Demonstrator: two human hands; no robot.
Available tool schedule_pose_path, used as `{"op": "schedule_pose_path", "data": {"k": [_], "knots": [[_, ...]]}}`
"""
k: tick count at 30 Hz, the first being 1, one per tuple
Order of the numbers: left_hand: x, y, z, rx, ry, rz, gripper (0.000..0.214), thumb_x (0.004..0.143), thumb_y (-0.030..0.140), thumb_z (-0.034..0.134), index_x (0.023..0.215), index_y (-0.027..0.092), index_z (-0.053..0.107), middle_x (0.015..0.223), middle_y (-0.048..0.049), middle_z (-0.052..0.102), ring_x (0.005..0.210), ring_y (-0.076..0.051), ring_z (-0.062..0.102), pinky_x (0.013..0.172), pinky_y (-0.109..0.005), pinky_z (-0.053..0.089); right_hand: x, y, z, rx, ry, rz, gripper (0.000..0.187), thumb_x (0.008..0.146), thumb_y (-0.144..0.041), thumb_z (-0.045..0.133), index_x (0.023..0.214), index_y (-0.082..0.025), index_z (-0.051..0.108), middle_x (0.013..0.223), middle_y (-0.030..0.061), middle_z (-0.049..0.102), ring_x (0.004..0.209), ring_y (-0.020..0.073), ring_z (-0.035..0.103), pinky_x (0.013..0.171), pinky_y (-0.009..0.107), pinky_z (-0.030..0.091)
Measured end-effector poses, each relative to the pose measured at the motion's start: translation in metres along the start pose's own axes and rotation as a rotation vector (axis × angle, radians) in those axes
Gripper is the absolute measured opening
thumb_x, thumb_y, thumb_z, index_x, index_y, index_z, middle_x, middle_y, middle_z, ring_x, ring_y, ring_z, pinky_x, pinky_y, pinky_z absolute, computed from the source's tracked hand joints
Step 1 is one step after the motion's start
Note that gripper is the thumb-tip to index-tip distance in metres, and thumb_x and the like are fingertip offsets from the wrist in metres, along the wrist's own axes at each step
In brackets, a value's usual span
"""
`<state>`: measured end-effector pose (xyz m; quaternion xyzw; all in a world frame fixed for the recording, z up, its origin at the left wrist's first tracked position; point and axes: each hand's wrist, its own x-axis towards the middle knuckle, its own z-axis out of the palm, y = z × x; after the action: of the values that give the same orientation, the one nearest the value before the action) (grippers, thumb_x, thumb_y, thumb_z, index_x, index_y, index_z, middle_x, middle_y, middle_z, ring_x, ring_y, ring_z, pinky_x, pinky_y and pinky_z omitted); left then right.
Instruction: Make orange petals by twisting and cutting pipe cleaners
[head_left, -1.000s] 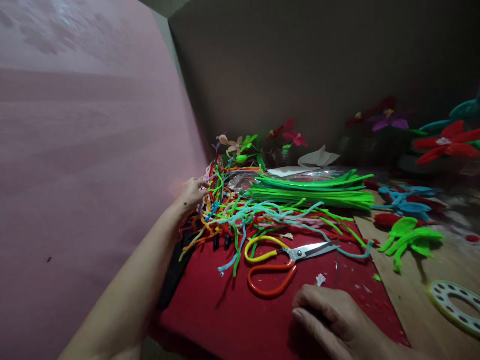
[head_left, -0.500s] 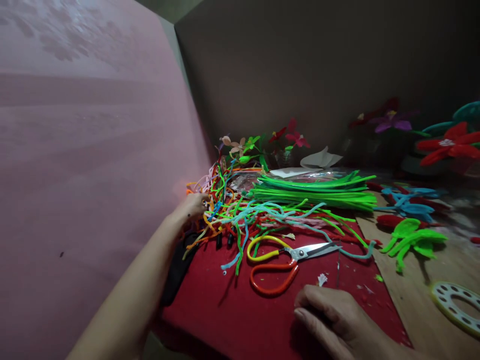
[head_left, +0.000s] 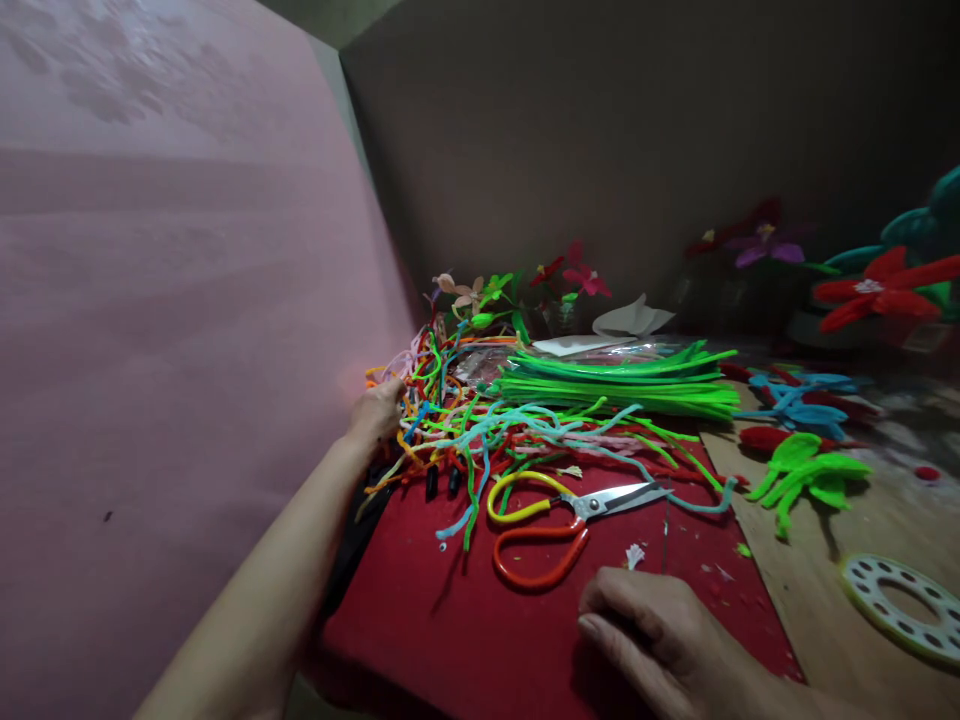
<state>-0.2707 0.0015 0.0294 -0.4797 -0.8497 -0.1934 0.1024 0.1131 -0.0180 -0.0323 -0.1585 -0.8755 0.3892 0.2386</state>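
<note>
Toward the left edge of the red worktop [head_left: 450,620], the left hand [head_left: 375,415] is at the tangled pipe cleaners [head_left: 525,424], fingertips too hidden to tell whether they grip. Nearer the front edge, the right hand [head_left: 660,635] rests curled, hold unclear, near yellow-and-red-handled scissors [head_left: 592,505].

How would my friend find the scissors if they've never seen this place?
Start at the big red surface. Between its tangle of fuzzy stems and the right hand lie the scissors. Unlike their neighbours, they have shiny metal blades and two loop handles, one yellow, one orange-red.
</note>
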Motion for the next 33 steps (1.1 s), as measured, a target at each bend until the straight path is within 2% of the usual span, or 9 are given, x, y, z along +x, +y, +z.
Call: {"op": "schedule_pose_path", "data": {"k": [3, 7, 10, 16, 19, 23, 28, 31, 33], "knots": [[0.006, -0.002, -0.001, -0.155, 0.040, -0.058, 0.022, 0.067, 0.019, 0.050, 0.083, 0.020, 0.065, 0.068, -0.0046, 0.063, 0.069, -0.020, 0.059, 0.068, -0.029, 0.042, -0.001, 0.001, 0.000, 0.000, 0.006, -0.011, 0.024, 0.085, -0.022, 0.038, 0.064, -0.017, 0.048, 0.056, 0.0024, 0.055, 0.049, 0.0092, 0.047, 0.047, 0.018, 0.037], [0.011, 0.000, -0.003, -0.458, -0.001, -0.145, 0.023, 0.064, 0.015, 0.049, 0.081, 0.016, 0.064, 0.046, 0.0017, 0.053, 0.043, -0.014, 0.051, 0.049, -0.026, 0.041, -0.001, 0.002, 0.001, -0.004, 0.002, -0.009, 0.024, 0.085, -0.023, 0.038, 0.063, -0.017, 0.047, 0.056, 0.0026, 0.054, 0.049, 0.0091, 0.046, 0.047, 0.018, 0.036], [0.010, 0.005, -0.007, -0.706, -0.019, -0.190, 0.025, 0.061, 0.014, 0.050, 0.083, 0.013, 0.062, 0.040, 0.0038, 0.049, 0.032, -0.011, 0.043, 0.039, -0.024, 0.037, -0.001, 0.003, 0.003, -0.012, -0.002, -0.012, 0.025, 0.086, -0.024, 0.038, 0.064, -0.017, 0.047, 0.056, 0.0028, 0.054, 0.049, 0.0092, 0.046, 0.047, 0.018, 0.036], [0.013, 0.016, -0.025, -1.145, 0.023, -0.140, 0.022, 0.055, 0.009, 0.058, 0.076, 0.010, 0.062, 0.066, -0.0043, 0.064, 0.048, -0.008, 0.055, 0.046, -0.020, 0.044, -0.001, 0.004, 0.004, -0.028, 0.005, -0.028, 0.026, 0.086, -0.024, 0.038, 0.062, -0.017, 0.046, 0.055, 0.0027, 0.053, 0.048, 0.0091, 0.046, 0.046, 0.018, 0.035], [0.018, 0.021, -0.032, -1.298, 0.079, -0.105, 0.017, 0.057, 0.011, 0.061, 0.074, 0.012, 0.060, 0.066, -0.0026, 0.063, 0.053, -0.009, 0.057, 0.052, -0.020, 0.047, -0.001, 0.003, 0.004, -0.025, 0.023, -0.038, 0.026, 0.086, -0.025, 0.038, 0.062, -0.017, 0.045, 0.055, 0.0027, 0.053, 0.048, 0.0090, 0.046, 0.045, 0.018, 0.035], [0.026, 0.028, -0.037, -1.381, 0.097, -0.056, 0.019, 0.056, 0.006, 0.065, 0.072, 0.012, 0.058, 0.057, 0.0008, 0.060, 0.046, -0.008, 0.055, 0.046, -0.020, 0.046, -0.001, 0.004, 0.004, -0.021, 0.030, -0.028, 0.026, 0.086, -0.025, 0.038, 0.063, -0.017, 0.046, 0.056, 0.0029, 0.054, 0.049, 0.0093, 0.046, 0.046, 0.019, 0.035], [0.034, 0.038, -0.053, -1.439, 0.129, 0.083, 0.029, 0.061, 0.005, 0.065, 0.087, 0.016, 0.059, 0.065, 0.0007, 0.064, 0.055, -0.010, 0.061, 0.052, -0.021, 0.049, -0.004, 0.006, 0.005, 0.044, 0.029, 0.026, 0.025, 0.086, -0.027, 0.039, 0.066, -0.017, 0.049, 0.060, 0.0030, 0.055, 0.053, 0.0103, 0.048, 0.050, 0.021, 0.037], [0.029, 0.047, -0.060, -1.452, 0.145, 0.187, 0.035, 0.062, 0.007, 0.067, 0.094, 0.016, 0.057, 0.066, 0.0014, 0.065, 0.058, -0.011, 0.063, 0.058, -0.023, 0.051, -0.006, 0.002, 0.003, 0.173, 0.045, 0.119, 0.025, 0.085, -0.031, 0.042, 0.066, -0.016, 0.050, 0.060, 0.0017, 0.052, 0.055, 0.0104, 0.047, 0.052, 0.021, 0.037], [0.017, 0.058, -0.058, -1.375, 0.066, 0.233, 0.031, 0.062, 0.010, 0.069, 0.092, 0.014, 0.058, 0.066, 0.0003, 0.065, 0.056, -0.011, 0.063, 0.060, -0.025, 0.052, -0.001, -0.004, -0.002, 0.337, 0.051, 0.242, 0.026, 0.084, -0.035, 0.045, 0.067, -0.016, 0.052, 0.058, 0.0000, 0.049, 0.053, 0.0097, 0.045, 0.051, 0.021, 0.036]]}}
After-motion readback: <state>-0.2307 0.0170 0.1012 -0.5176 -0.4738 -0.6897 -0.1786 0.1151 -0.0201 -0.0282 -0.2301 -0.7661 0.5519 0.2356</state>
